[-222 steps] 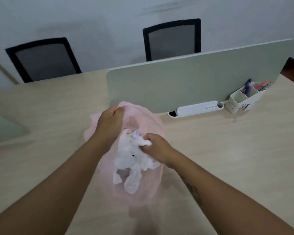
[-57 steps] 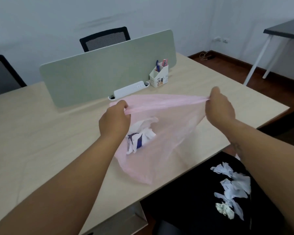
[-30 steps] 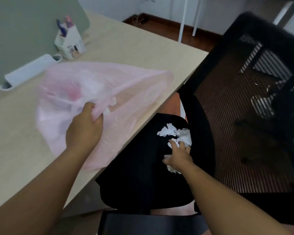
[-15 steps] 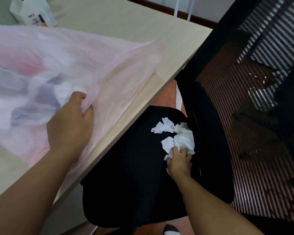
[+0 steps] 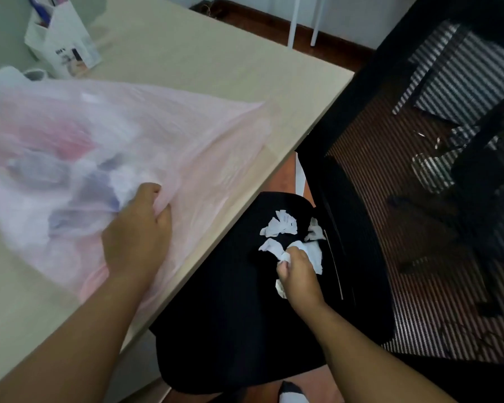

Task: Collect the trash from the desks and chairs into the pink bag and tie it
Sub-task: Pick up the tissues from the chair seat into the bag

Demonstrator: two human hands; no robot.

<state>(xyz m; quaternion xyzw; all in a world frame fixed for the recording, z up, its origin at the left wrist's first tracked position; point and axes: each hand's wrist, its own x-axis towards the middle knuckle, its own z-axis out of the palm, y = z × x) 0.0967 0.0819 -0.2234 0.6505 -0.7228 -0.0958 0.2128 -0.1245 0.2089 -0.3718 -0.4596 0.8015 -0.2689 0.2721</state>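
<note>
While the left hand (image 5: 136, 228) is pinching a fold of the pink bag (image 5: 122, 146) between thumb and fingers, the right hand (image 5: 298, 270) is clenching around crumpled paper (image 5: 280, 226) on the chair seat (image 5: 230, 315). White scraps are showing at both ends of that fist, and about 3 more pieces are lying loose on the black seat just beyond it, close to the backrest.

The paper is looking light and soft, likely to crush down small and to slip out of a loose fist, so raking several pieces together under the fingers is probably working better than picking 1 at a time. The bag is thin, limp film, sagging over the desk (image 5: 216, 59) edge with blurred white, blue and pink trash inside; it is likely weighing little and needing a grip at the rim to keep its mouth open, though where the mouth is lying cannot be told here.

The desk is pale, smooth wood grain, carrying a white pen holder (image 5: 61, 45) near a green divider. Beyond the chair's mesh back, reddish-brown flooring and white furniture legs are showing against a light wall.
</note>
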